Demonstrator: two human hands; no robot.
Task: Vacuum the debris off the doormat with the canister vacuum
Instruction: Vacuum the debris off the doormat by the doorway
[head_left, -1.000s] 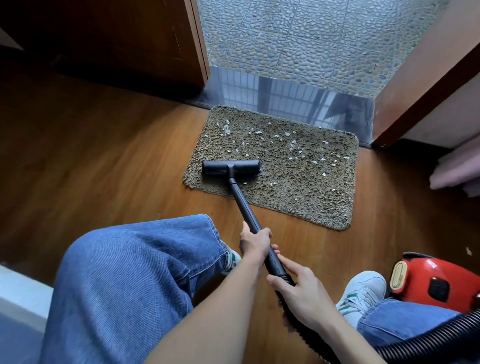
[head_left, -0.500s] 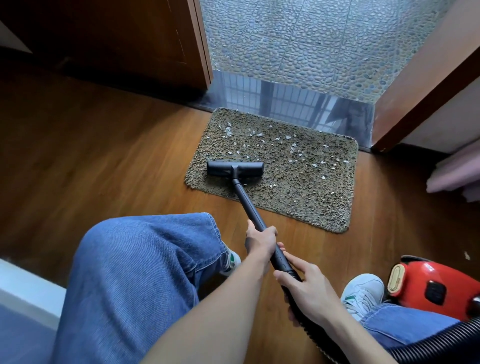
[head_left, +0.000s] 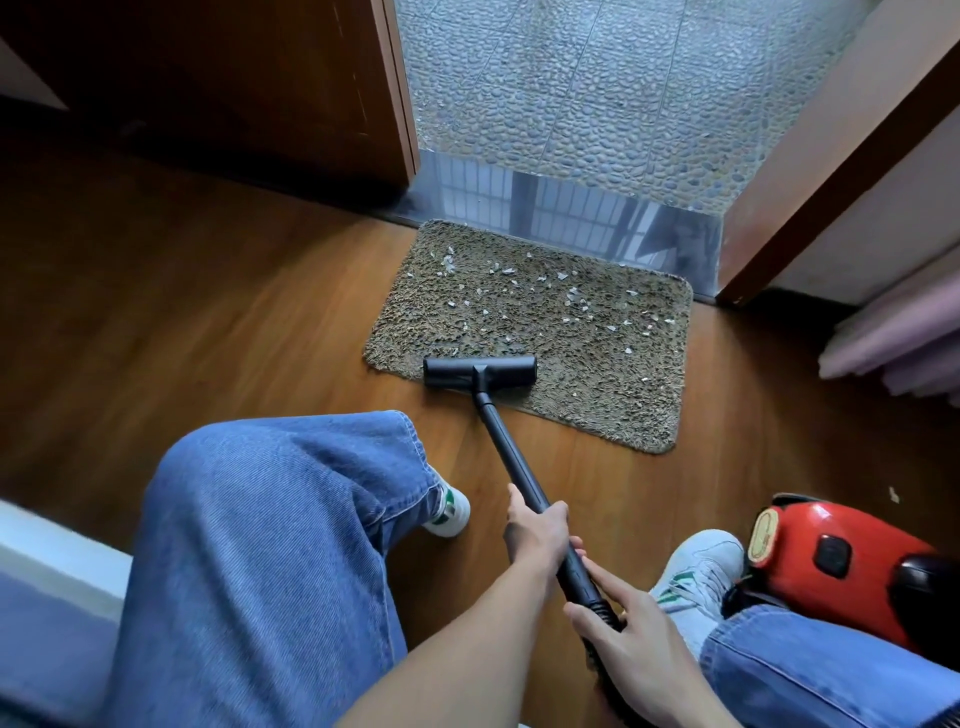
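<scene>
While left hand (head_left: 537, 530) and right hand (head_left: 636, 644) clasp smooth wand (head_left: 511, 457), nozzle (head_left: 478, 370) on shaggy doormat (head_left: 597, 400) (flecked)

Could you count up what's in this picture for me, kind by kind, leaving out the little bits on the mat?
Doormat: 1
Vacuum, with its wand: 1
Shoes, left shoe and right shoe: 2
Hands, left hand and right hand, both gripping the wand: 2
Total: 6
</scene>
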